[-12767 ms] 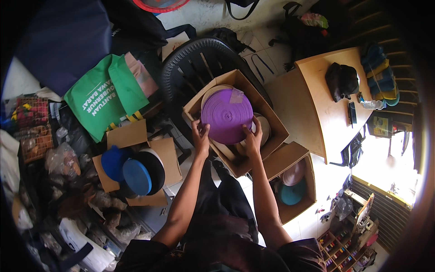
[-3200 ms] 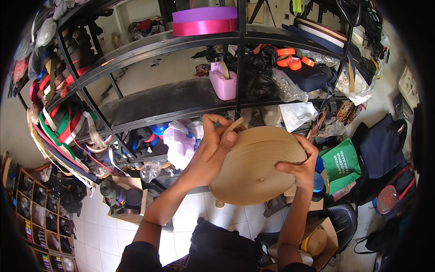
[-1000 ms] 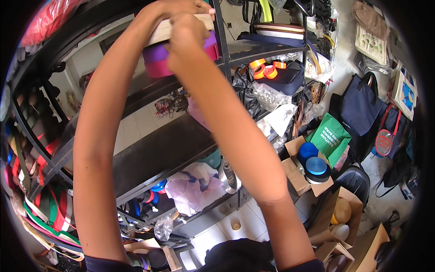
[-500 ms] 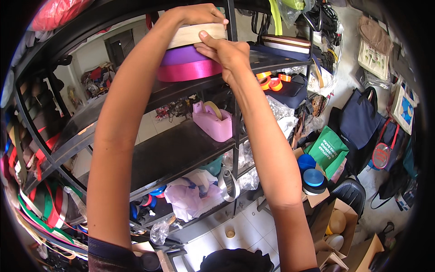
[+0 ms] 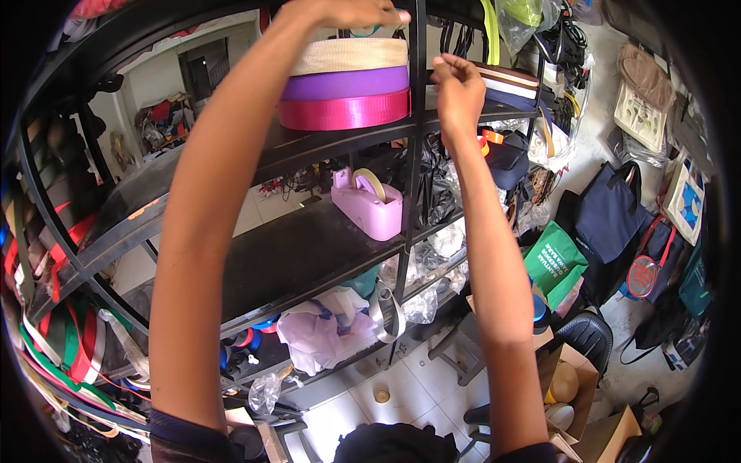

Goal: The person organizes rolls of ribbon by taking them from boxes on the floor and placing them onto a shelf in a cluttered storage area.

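Note:
Three wide rolls of webbing are stacked on the black shelf: a cream roll [image 5: 351,55] on top, a purple roll [image 5: 347,82] in the middle and a shiny pink roll [image 5: 347,113] at the bottom. My left hand [image 5: 347,13] is above the cream roll, fingers stretched to the right and partly cut off by the upper edge; whether it touches the roll I cannot tell. To the right of the shelf's upright post, my right hand [image 5: 461,91] is raised, its fingers loosely bent and nothing visible in them. It is apart from the stack.
A lilac tape dispenser [image 5: 369,204] stands on the shelf below. The black post [image 5: 415,154] rises between my hands. Flat brown and white rolls [image 5: 509,83] lie at the right. Bags hang on the right wall, a green bag [image 5: 554,266] among them. Open cardboard boxes [image 5: 579,378] stand lower right.
My right hand has left the cream roll and moved right, past the post. My left hand has risen slightly. The stack appears a little further right in view.

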Motion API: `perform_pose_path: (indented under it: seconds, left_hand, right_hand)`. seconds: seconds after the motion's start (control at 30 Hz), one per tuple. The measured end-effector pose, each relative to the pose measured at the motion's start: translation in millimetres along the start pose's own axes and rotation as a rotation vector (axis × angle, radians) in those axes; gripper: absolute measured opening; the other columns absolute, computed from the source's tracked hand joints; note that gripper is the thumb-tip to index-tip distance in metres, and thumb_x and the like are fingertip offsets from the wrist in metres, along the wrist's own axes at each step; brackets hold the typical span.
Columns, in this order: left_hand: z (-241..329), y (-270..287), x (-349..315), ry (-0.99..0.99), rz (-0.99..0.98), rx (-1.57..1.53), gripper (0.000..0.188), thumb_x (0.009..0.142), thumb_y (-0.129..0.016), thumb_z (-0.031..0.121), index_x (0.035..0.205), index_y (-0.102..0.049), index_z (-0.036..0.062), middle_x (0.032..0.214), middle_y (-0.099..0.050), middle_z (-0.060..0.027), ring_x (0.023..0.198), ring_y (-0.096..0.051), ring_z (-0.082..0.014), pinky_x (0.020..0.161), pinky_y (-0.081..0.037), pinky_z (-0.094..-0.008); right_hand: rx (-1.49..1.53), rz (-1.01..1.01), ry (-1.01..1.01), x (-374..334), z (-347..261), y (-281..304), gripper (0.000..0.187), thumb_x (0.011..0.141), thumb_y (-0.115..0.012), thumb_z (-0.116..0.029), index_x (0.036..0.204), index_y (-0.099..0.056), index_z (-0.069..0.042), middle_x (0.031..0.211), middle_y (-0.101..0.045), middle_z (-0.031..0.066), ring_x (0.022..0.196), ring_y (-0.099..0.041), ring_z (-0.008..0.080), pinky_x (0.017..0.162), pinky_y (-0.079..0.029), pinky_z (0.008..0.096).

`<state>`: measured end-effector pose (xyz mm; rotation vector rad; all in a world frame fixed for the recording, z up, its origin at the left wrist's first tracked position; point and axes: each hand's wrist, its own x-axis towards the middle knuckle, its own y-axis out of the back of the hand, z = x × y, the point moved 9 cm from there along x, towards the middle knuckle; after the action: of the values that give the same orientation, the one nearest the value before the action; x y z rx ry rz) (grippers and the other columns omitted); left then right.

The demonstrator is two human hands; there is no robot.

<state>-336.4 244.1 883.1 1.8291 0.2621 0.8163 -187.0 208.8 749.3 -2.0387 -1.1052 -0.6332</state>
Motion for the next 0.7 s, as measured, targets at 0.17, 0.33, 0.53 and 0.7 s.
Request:
perform_pose_path:
  seconds: [0.17,0.33,0.53,0.7]
  left_hand:
    - [-4,22,-81,0.303,-0.057,0.061,0.074,0.096,-0.032,0.058,0.135,-0.045,-0.0028,0.136,-0.048,-0.0238,0.132,-0.041,-0.0331,0.108,-0.031,-0.0393]
    - [-84,8,-142,0.696,0.196,-0.032,0.08,0.091,-0.029,0.068,0.127,-0.054,0.0016,0.127,-0.055,-0.019,0.12,-0.048,-0.0306,0.103,-0.033,-0.041]
    - [-77,-14,-151,0.808,0.563,-0.391,0.08,0.094,-0.025,0.063,0.133,-0.047,-0.0033,0.138,-0.044,-0.0267,0.134,-0.036,-0.0368,0.111,-0.026,-0.04]
    - [-92,-18,-155,0.842,0.56,-0.462,0.08,0.09,-0.035,0.064,0.13,-0.05,-0.003,0.135,-0.049,-0.0235,0.129,-0.041,-0.0339,0.108,-0.026,-0.0442]
  right_hand:
    - [0.053,-0.278,-0.033,46,26,-29,0.04,0.098,-0.046,-0.031,0.114,-0.061,0.002,0.114,-0.064,0.0121,0.109,-0.056,0.0197,0.101,-0.035,0.0336]
    - [0.164,-0.411,-0.23,46,35,-61,0.042,0.097,-0.045,-0.036,0.107,-0.065,0.0,0.106,-0.065,0.0128,0.1,-0.056,0.0211,0.097,-0.037,0.0367]
    - [0.216,-0.408,-0.256,50,25,-52,0.039,0.099,-0.043,-0.032,0.112,-0.062,-0.001,0.103,-0.067,0.0105,0.092,-0.059,0.0185,0.091,-0.038,0.0323]
    - [0.284,-0.338,-0.214,59,20,-36,0.038,0.091,-0.053,-0.023,0.113,-0.061,0.006,0.1,-0.069,0.0169,0.092,-0.064,0.0249,0.1,-0.037,0.037]
